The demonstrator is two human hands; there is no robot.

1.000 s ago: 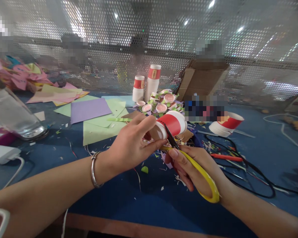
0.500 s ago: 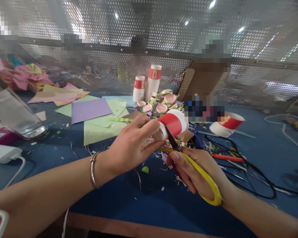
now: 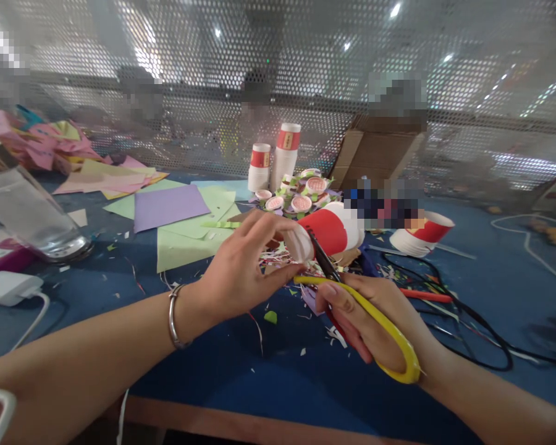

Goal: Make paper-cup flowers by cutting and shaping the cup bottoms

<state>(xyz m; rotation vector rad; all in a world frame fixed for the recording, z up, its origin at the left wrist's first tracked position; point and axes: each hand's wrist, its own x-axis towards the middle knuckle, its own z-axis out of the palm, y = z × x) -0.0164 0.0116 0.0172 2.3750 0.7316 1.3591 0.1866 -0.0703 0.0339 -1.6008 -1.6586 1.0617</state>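
My left hand (image 3: 243,266), a metal bangle at its wrist, is curled about the white left end of a red-and-white paper cup (image 3: 332,228) lying on its side. Its index finger sits at the cup's upper edge and its thumb lies below. Scissors (image 3: 401,330) with a yellow and a red handle are gripped in my right hand (image 3: 375,309). Their dark blades point up and left against the cup, near the border of its red band. Whether the blades have gone through the paper cannot be told. Behind the cup lies a pile of small paper discs (image 3: 301,203) with green bits.
Two stacks of paper cups (image 3: 285,154) stand at the back, and another cup (image 3: 421,235) leans at right. Coloured sheets (image 3: 171,207), a water glass (image 3: 32,210) and a white charger (image 3: 12,287) are at left. Black cable (image 3: 482,321) and paper scraps lie rightward; a cardboard box (image 3: 380,151) stands behind.
The paper cup has shifted slightly right. My left fingers have spread a little at its end, showing more of the white part. The scissors stay against it, almost in place.
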